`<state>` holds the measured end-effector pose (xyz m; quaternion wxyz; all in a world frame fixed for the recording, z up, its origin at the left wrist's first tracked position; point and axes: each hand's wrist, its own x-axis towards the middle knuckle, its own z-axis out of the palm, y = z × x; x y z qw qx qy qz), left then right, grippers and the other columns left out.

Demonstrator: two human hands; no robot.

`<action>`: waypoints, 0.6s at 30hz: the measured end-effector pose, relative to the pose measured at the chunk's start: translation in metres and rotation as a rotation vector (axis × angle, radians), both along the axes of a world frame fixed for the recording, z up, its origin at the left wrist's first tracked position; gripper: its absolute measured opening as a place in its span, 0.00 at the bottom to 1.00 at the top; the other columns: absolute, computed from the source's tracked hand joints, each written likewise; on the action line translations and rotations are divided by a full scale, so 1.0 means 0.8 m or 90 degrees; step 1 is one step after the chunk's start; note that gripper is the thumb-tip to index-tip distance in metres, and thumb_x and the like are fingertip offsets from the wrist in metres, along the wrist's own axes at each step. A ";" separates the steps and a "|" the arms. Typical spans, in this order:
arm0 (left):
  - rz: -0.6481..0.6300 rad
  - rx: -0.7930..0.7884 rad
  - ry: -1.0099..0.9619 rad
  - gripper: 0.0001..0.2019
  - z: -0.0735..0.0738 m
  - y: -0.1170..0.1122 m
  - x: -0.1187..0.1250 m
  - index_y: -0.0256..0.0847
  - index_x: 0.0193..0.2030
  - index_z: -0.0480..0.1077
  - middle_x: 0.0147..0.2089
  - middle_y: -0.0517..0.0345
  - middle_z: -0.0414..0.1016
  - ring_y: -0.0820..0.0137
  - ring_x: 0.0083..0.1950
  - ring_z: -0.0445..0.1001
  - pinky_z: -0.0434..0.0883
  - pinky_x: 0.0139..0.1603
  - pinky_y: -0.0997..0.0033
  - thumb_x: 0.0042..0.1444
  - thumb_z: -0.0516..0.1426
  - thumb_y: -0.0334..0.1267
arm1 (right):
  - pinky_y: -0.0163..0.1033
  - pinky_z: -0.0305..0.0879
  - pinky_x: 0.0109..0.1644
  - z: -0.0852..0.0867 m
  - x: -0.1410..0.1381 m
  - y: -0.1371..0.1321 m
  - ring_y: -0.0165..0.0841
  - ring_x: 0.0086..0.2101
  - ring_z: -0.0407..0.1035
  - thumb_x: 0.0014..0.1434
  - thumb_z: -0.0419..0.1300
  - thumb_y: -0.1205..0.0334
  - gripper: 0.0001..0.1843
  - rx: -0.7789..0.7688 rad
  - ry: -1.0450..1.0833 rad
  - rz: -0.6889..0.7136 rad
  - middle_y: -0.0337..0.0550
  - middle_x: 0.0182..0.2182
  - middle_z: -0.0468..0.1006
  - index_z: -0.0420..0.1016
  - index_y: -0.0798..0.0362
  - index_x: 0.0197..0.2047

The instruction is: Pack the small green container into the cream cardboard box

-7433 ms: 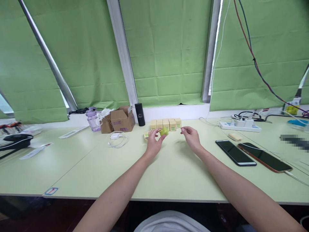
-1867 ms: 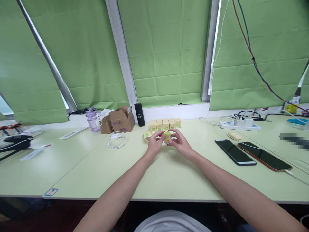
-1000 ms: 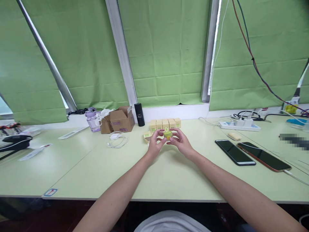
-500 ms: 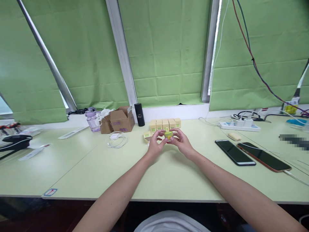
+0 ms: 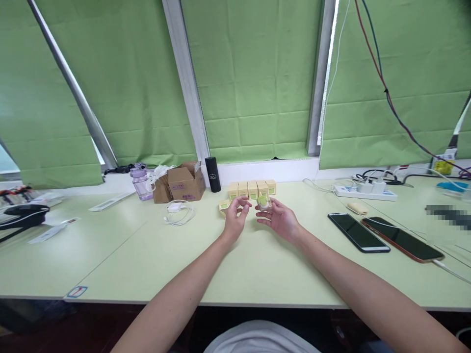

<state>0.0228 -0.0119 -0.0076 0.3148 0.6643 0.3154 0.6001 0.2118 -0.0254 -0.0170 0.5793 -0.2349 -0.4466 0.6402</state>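
Observation:
My right hand [image 5: 282, 219] holds a small green and yellow trinket [image 5: 262, 201] at its fingertips, above the table. A short loop sticks up from the trinket; its exact kind is too small to make out. My left hand [image 5: 234, 219] is apart from it, a little to the left, fingers spread with nothing in them. Just beyond that hand lies a small cream box [image 5: 222, 208] with a green label, partly covered by the fingers. Behind both hands stands a row of several similar cream boxes [image 5: 243, 189].
Left of the boxes are a black cylinder [image 5: 212, 174], a cardboard box [image 5: 187, 184], a purple bottle [image 5: 141, 185] and a white charger with cable [image 5: 175, 208]. To the right lie two phones [image 5: 357, 232], a beige oval item [image 5: 357, 208] and a power strip [image 5: 375, 194].
Both hands were on the green trinket. The left hand has let go and come away from it; the right hand has turned and moved slightly right, carrying it.

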 end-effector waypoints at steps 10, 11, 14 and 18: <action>-0.018 -0.027 0.048 0.21 -0.005 0.003 0.000 0.41 0.55 0.72 0.46 0.50 0.80 0.62 0.51 0.78 0.72 0.51 0.63 0.63 0.62 0.53 | 0.50 0.77 0.44 0.002 -0.006 -0.002 0.40 0.37 0.79 0.47 0.78 0.52 0.31 -0.015 0.014 -0.066 0.40 0.39 0.84 0.73 0.42 0.52; -0.022 -0.027 0.055 0.22 -0.005 0.003 0.000 0.42 0.56 0.71 0.48 0.50 0.79 0.62 0.52 0.78 0.72 0.51 0.63 0.62 0.63 0.53 | 0.49 0.77 0.43 0.002 -0.007 -0.002 0.40 0.38 0.79 0.46 0.79 0.52 0.33 -0.006 0.010 -0.080 0.40 0.38 0.84 0.73 0.42 0.53; -0.027 -0.021 0.074 0.25 -0.007 0.003 0.000 0.42 0.58 0.72 0.51 0.48 0.79 0.60 0.55 0.77 0.73 0.52 0.61 0.58 0.67 0.52 | 0.47 0.77 0.43 0.001 -0.010 -0.003 0.40 0.41 0.78 0.43 0.81 0.54 0.36 0.028 -0.004 -0.114 0.39 0.40 0.83 0.73 0.42 0.53; -0.030 -0.010 0.101 0.26 -0.008 0.003 -0.001 0.45 0.60 0.73 0.58 0.47 0.78 0.58 0.57 0.76 0.73 0.54 0.60 0.56 0.69 0.49 | 0.47 0.76 0.44 -0.003 -0.011 -0.001 0.38 0.40 0.77 0.40 0.81 0.57 0.38 0.063 -0.027 -0.133 0.38 0.42 0.81 0.73 0.41 0.54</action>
